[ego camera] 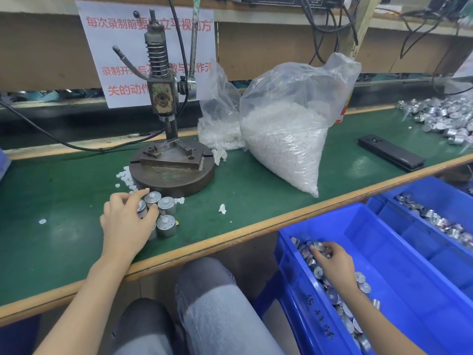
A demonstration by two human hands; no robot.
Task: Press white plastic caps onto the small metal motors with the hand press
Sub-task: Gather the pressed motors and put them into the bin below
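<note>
The hand press (163,119) stands on a round iron base (172,178) on the green bench. Several small metal motors (167,225) with white caps on top stand in a cluster just in front of the base. My left hand (126,221) lies over that cluster, its thumb and fingers curled round one motor (142,209). Loose white caps (126,178) lie left of the base. Down at the right, my right hand (334,262) reaches into a blue bin (294,283) and grips a motor (318,245) from the heap inside.
A big clear bag of white caps (286,139) and a smaller one (220,129) stand right of the press. A black flat case (390,152) lies farther right, a pile of motors (445,116) beyond it. A second blue bin (432,201) holds more motors.
</note>
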